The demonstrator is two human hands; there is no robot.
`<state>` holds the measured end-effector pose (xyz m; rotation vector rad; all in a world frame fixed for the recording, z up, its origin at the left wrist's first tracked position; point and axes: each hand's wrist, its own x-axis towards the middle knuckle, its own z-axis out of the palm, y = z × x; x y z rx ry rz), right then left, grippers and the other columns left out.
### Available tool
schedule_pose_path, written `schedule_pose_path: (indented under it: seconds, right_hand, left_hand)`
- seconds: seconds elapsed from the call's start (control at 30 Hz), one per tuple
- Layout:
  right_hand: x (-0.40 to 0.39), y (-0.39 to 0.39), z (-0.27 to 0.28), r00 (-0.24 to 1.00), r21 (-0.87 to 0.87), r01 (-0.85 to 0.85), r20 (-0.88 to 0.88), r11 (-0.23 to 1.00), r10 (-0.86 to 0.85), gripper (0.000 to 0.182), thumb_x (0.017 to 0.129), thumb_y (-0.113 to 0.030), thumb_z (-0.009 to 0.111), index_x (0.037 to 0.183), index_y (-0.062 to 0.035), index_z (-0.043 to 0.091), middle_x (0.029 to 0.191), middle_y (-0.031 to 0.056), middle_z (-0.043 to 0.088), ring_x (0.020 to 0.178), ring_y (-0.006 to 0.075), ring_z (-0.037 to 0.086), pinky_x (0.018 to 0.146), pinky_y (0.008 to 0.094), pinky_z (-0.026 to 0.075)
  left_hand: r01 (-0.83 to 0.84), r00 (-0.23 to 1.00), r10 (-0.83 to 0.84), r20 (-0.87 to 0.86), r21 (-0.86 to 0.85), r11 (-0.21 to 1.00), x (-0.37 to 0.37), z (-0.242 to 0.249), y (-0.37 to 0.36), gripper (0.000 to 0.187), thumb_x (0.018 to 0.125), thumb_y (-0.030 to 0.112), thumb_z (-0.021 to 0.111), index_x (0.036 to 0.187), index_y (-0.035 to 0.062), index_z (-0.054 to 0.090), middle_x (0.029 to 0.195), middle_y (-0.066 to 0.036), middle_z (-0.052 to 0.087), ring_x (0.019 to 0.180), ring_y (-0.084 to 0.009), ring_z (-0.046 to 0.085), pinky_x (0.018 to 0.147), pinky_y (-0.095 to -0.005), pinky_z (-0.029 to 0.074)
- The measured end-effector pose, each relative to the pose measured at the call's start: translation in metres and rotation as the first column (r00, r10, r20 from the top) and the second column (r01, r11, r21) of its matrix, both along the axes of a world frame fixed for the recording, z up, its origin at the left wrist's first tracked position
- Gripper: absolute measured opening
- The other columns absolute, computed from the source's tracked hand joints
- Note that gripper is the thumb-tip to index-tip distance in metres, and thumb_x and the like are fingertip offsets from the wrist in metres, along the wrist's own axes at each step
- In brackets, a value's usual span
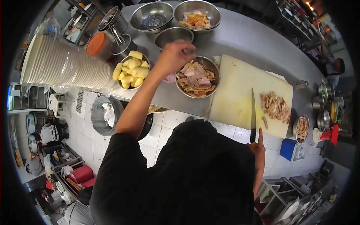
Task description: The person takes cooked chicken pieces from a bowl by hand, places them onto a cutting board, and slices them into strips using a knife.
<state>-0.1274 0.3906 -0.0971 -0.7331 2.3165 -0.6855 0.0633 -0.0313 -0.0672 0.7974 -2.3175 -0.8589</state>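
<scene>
A long, narrow kitchen knife with a dark grey steel blade (253,114) is at the near edge of the thick, yellowish-white rectangular cutting board (232,88), tip pointing to the far side. The right hand (258,147) has its fingers clenched around the handle, the index finger stretched out beside the blade; whether the edge touches the board cannot be told. The knife should be stiff and fairly light, and the handle is the only safe hold.

To the right of the blade lies a pile of pale brown sliced meat (276,108), probably soft, slippery and apt to fall apart, so best scooped from beneath.

Left of the board stands a round, shiny steel bowl (218,71) heaped with large, pale pink-brown meat pieces (197,77). These look limp, moist and moderately heavy, better gripped at their thick middles. The left hand (179,55) is over the bowl's far-left rim, fingers released and loosely curled, nothing visible between them.

Farther left, peeled yellow chunks (132,70) fill another bowl. A small metal bowl of meat strips (302,128) sits at the right end of the worktop (240,33).
</scene>
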Motion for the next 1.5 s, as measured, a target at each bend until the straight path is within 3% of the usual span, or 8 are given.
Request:
schedule_pose_path:
  seconds: [0.3, 0.5, 0.93, 1.03, 1.13, 1.23, 1.43, 1.5]
  right_hand:
    - [0.008, -0.001, 0.003, 0.999, 0.054, 0.004, -0.05, 0.999, -0.002, 0.085, 0.076, 0.002, 0.066, 0.151, -0.016, 0.032, 0.07, 0.0125, 0.06, 0.06, 0.0209, 0.056, 0.066, 0.0353, 0.051]
    - [0.014, 0.006, 0.001, 0.996, -0.012, 0.01, -0.087, 1.0, -0.011, 0.074, 0.08, -0.001, 0.063, 0.148, -0.0134, 0.037, 0.075, 0.015, 0.062, 0.063, 0.0222, 0.057, 0.068, 0.035, 0.051]
    - [0.022, 0.003, -0.008, 0.992, -0.184, 0.095, -0.064, 0.978, -0.108, 0.057, 0.085, -0.002, 0.059, 0.141, -0.0093, 0.047, 0.068, 0.016, 0.06, 0.058, 0.0238, 0.058, 0.063, 0.0355, 0.05]
    - [0.018, 0.005, -0.008, 0.999, -0.22, 0.046, -0.007, 0.974, -0.048, 0.062, 0.086, 0.002, 0.059, 0.144, -0.0105, 0.044, 0.068, 0.0043, 0.056, 0.059, 0.0107, 0.053, 0.059, 0.0284, 0.048]
    - [0.013, 0.005, -0.001, 0.996, -0.136, 0.058, 0.07, 0.989, -0.049, 0.057, 0.084, 0.0, 0.06, 0.14, -0.0086, 0.047, 0.082, 0.0216, 0.065, 0.071, 0.0324, 0.064, 0.073, 0.0382, 0.052]
    - [0.005, 0.007, 0.004, 0.998, -0.098, -0.01, 0.064, 0.995, 0.016, 0.058, 0.084, 0.001, 0.059, 0.139, -0.0087, 0.047, 0.086, 0.0238, 0.066, 0.078, 0.0362, 0.065, 0.077, 0.0395, 0.052]
    - [-0.011, 0.015, -0.01, 0.984, -0.106, -0.172, -0.067, 0.979, 0.165, 0.06, 0.084, 0.0, 0.058, 0.141, -0.0078, 0.044, 0.083, 0.0216, 0.064, 0.076, 0.0412, 0.061, 0.076, 0.0443, 0.051]
    - [-0.016, 0.017, -0.014, 0.977, -0.127, -0.204, -0.087, 0.971, 0.194, 0.06, 0.084, -0.001, 0.057, 0.142, -0.0076, 0.043, 0.084, 0.0209, 0.064, 0.075, 0.0411, 0.061, 0.076, 0.045, 0.05]
  left_hand:
    - [0.3, 0.913, -0.187, 0.362, -0.285, 0.91, -0.018, -0.053, 0.007, 0.03, 0.08, 0.011, 0.061, 0.109, 0.0114, 0.07, 0.117, -0.013, 0.064, 0.109, -0.0295, 0.06, 0.093, -0.0401, 0.05]
    - [0.374, 0.66, -0.278, 0.698, 0.015, 0.927, -0.05, -0.049, -0.004, 0.035, 0.079, 0.011, 0.061, 0.114, 0.0104, 0.067, 0.119, -0.011, 0.063, 0.115, -0.0304, 0.055, 0.1, -0.0407, 0.045]
    - [0.219, 0.799, -0.238, 0.553, 0.102, 0.97, -0.045, -0.03, -0.003, 0.025, 0.068, 0.024, 0.075, 0.081, 0.0029, 0.074, 0.087, -0.016, 0.071, 0.083, -0.0307, 0.068, 0.078, -0.0381, 0.054]
    - [0.106, 0.898, -0.166, 0.406, 0.167, 0.98, -0.032, -0.01, -0.007, 0.023, 0.07, 0.021, 0.077, 0.082, 0.001, 0.073, 0.083, -0.013, 0.072, 0.074, -0.0228, 0.069, 0.071, -0.0332, 0.054]
    - [0.009, 0.976, -0.072, 0.207, 0.292, 0.957, -0.016, 0.001, -0.02, 0.02, 0.074, 0.012, 0.076, 0.086, -0.0023, 0.072, 0.079, -0.009, 0.071, 0.068, -0.0125, 0.065, 0.064, -0.0268, 0.052]
    - [-0.053, 0.994, 0.087, -0.059, 0.44, 0.897, -0.002, 0.005, -0.021, 0.019, 0.079, 0.005, 0.072, 0.095, -0.0063, 0.069, 0.077, -0.005, 0.069, 0.068, -0.0068, 0.062, 0.061, -0.0217, 0.049]
    - [-0.291, 0.945, 0.293, 0.142, -0.035, 0.956, -0.007, 0.007, 0.022, 0.018, 0.079, 0.005, 0.072, 0.093, -0.0061, 0.069, 0.078, -0.005, 0.07, 0.067, -0.0072, 0.061, 0.061, -0.0229, 0.049]
    - [-0.319, 0.947, 0.313, 0.078, 0.099, 0.942, -0.007, 0.002, 0.02, 0.018, 0.079, 0.004, 0.072, 0.094, -0.0055, 0.069, 0.08, -0.005, 0.07, 0.068, -0.0078, 0.061, 0.06, -0.0235, 0.049]
